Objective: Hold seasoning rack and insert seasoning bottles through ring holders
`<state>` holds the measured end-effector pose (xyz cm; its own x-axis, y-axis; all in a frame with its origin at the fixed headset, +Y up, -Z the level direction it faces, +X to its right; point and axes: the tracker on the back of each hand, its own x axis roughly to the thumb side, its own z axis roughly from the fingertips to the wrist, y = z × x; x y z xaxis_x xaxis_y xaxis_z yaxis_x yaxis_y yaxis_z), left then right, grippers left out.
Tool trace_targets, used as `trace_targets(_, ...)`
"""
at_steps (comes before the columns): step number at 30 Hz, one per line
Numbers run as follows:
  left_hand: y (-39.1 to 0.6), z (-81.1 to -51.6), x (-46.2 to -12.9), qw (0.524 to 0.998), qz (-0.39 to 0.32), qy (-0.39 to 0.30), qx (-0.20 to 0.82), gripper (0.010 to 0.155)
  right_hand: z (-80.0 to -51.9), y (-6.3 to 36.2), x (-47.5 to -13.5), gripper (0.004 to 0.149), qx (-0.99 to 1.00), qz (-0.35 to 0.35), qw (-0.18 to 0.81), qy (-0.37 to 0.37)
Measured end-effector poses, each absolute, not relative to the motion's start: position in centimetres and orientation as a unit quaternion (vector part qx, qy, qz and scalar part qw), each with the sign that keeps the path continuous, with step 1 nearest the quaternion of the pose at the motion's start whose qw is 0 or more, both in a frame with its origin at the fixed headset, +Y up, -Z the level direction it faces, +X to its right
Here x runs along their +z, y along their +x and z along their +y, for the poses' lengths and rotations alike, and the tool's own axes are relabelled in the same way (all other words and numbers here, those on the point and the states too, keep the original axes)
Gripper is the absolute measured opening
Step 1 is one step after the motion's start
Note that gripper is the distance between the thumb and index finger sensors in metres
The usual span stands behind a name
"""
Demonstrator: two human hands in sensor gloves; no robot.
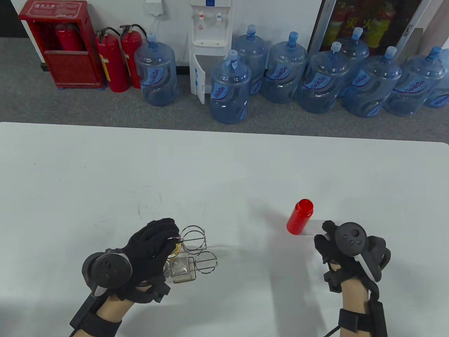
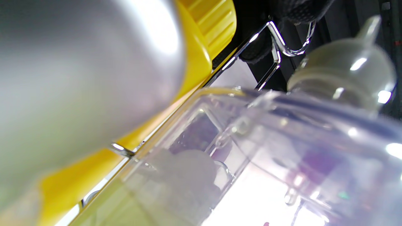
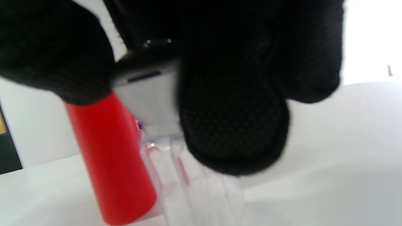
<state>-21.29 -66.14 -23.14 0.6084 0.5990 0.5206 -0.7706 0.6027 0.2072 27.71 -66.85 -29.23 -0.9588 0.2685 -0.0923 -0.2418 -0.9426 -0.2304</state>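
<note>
Grey carpet runs behind the white bench (image 1: pixel 105 168), lined with blue water jugs (image 1: pixel 156 72), red fire extinguishers (image 1: pixel 111 63) and a white water dispenser (image 1: pixel 209 42).

Near the bench's front edge, left of its middle, stands the chrome wire seasoning rack (image 1: pixel 194 251) with round ring holders. The left hand (image 1: pixel 151 252) curls over the rack's left side, its fingertips (image 2: pixel 301 9) pinching the rack's wire handle loop at the top, so this grip is narrow and closed on the wire. A clear glass bottle with a pale spout cap (image 2: pixel 342 78) and a yellow-lidded metal shaker (image 2: pixel 103 78) already sit in the rack just under that hand; two rings on the rack's right side show open.

Toward the bench's front right, a red plastic squeeze bottle (image 1: pixel 299 217) stands upright. The right hand (image 1: pixel 345 245) is just beside it, nearer the front edge. In the right wrist view its gloved fingers (image 3: pixel 232 131) close around a clear, grey-capped container (image 3: pixel 150 91) touching or just beside the red bottle; whether it is lifted off the bench I cannot tell.
</note>
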Motion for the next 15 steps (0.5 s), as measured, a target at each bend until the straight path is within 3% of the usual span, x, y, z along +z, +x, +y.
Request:
trace_targets(6, -21.1, -66.2, -23.0, 0.870, -0.209, 0.212, 0.392, 0.040, -63.5, 24.0, -26.8, 0.059, 0.973, -0.146, 0.170, 0.059)
trace_targets(9, -20.7, -66.1, -22.7, 0.870, -0.214, 0.217, 0.387, 0.040, -62.1, 20.5, -24.8, 0.063, 0.938, -0.212, 0.232, 0.147)
trace_targets(12, -20.2, -65.9, -22.3, 0.871, -0.215, 0.228, 0.378, 0.040, -62.2, 17.5, -23.5, 0.064, 0.894, -0.265, 0.293, 0.211)
trace_targets(15, -20.0, -65.9, -22.1, 0.869, -0.216, 0.231, 0.380, 0.040, -62.9, 14.4, -22.5, 0.064, 0.869, -0.255, 0.323, 0.274)
